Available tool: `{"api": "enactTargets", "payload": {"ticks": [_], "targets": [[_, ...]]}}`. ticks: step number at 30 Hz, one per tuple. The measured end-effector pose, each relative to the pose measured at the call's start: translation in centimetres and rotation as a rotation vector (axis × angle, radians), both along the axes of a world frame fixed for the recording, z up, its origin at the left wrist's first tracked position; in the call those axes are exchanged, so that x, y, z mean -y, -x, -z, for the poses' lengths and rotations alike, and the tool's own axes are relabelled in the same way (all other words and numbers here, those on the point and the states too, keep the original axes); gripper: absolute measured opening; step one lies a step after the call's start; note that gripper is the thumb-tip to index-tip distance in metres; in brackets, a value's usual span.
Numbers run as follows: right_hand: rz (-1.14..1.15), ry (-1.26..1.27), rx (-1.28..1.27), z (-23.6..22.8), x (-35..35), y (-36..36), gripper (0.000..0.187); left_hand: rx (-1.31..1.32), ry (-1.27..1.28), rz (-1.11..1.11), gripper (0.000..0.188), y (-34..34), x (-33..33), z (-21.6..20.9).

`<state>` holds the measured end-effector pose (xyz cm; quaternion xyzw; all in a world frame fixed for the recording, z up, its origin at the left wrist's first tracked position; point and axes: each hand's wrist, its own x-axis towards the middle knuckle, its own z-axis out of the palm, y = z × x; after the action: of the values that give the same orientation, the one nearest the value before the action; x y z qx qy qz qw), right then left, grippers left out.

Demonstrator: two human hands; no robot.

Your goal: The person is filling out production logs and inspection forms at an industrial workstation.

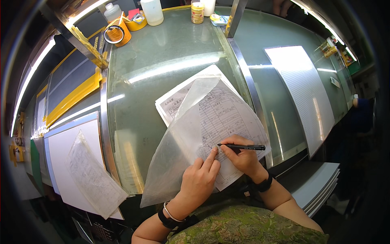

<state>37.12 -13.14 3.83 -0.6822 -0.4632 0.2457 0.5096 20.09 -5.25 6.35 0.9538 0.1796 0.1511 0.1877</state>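
Note:
My right hand (243, 157) is closed round a black pen (254, 147), its tip down on a printed form (227, 118) with a table grid and handwriting. My left hand (199, 181) holds nothing; its index finger is stretched out onto the form close to the pen tip, while the other fingers are bent. A clear plastic sleeve (170, 158) is folded back off the form and spreads toward the left, partly under my left hand. More white sheets (164, 116) lie beneath the form, their corners showing at the far left.
All this lies on a glass-topped table (142, 101) split by metal strips (245, 77). Tape rolls (115, 34) and a translucent plastic beaker (152, 12) stand at the back. A white panel (304, 89) lies right, stacked boards (321, 187) lower right, and a sleeved paper (91, 175) left.

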Motion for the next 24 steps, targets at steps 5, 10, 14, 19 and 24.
{"api": "enactTargets", "payload": {"ticks": [5, 10, 14, 19, 24], "targets": [[0.0, -0.003, 0.006, 0.13, 0.06, 0.0, 0.01, -0.001, 0.001, 0.0, 0.017, 0.03, 0.07, 0.13], [-0.004, -0.003, 0.009, 0.07, 0.1, -0.02, 0.01, -0.006, 0.002, 0.001, 0.017, 0.01, 0.08, 0.12], [-0.002, -0.001, 0.002, -0.02, 0.1, 0.02, 0.01, -0.008, 0.0, -0.005, 0.017, 0.03, 0.13, 0.18], [0.008, -0.013, 0.025, 0.04, 0.1, 0.03, 0.01, -0.009, 0.004, -0.001, 0.017, 0.03, 0.07, 0.07], [0.023, 0.003, -0.009, -0.13, 0.24, 0.03, 0.01, -0.014, 0.008, -0.001, 0.017, 0.01, 0.04, -0.12]]}}
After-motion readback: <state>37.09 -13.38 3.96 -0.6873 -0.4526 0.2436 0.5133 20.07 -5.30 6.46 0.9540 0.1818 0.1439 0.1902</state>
